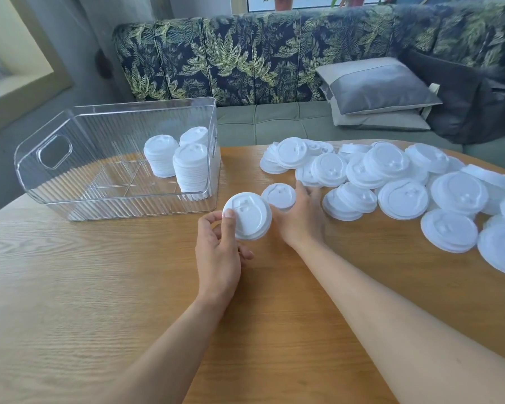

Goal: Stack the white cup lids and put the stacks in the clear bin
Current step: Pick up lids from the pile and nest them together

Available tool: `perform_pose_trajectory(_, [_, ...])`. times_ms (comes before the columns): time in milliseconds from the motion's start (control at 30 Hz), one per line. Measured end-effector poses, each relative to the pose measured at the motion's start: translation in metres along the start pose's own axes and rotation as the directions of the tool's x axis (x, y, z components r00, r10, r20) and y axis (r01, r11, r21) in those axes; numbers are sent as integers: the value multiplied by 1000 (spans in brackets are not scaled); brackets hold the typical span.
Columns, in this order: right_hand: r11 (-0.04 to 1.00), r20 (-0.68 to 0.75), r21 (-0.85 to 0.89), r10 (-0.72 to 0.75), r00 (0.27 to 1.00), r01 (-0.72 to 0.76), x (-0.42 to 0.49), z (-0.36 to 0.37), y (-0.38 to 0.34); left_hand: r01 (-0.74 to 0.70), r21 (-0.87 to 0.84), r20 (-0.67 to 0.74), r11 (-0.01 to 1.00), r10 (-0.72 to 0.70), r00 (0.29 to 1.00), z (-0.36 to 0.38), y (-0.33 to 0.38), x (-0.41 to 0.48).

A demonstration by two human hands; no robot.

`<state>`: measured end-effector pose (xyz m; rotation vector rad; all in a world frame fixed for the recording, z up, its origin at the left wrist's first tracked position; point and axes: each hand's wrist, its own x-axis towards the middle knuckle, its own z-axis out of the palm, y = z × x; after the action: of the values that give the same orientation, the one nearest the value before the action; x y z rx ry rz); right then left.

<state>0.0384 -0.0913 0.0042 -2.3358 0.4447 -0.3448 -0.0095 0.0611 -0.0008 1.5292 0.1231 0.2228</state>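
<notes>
Now gripping stacked round white plastic lids (250,218) in left hand (216,258), one lid (278,195) in right hand (302,220), beside clear plastic bin (114,205).

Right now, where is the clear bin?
In the head view, the clear bin sits on the wooden table at the far left, with three lid stacks standing in its right end.

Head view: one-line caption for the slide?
Left hand pinches a short lid stack while the right hand grips another lid; three stacks stand in the clear bin.
</notes>
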Motion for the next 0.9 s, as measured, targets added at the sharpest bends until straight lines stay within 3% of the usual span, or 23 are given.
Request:
perform_pose_trajectory(133, [1000,-14,17,-26,1000,26,-20,-12,14,-6,35,34,999,5,999,2,1,-6])
perform_pose_trajectory(233, [978,-27,194,-72,997,76,-37,-28,22,-13,62,64,998,9,998,5,4,-17])
perform_pose_trajectory(400, [814,84,581,-59,995,-1,-66,-59,36,-43,105,78,994,34,996,15,5,-41])
perform_pose_trajectory(633, [620,256,760,-8,967,-196,-90,-89,61,-60,68,147,996,50,988,34,6,-77])
perform_pose_trajectory(900, [393,376,847,32,926,-358,-106,-108,74,-115,126,181,985,91,979,45,5,-97])
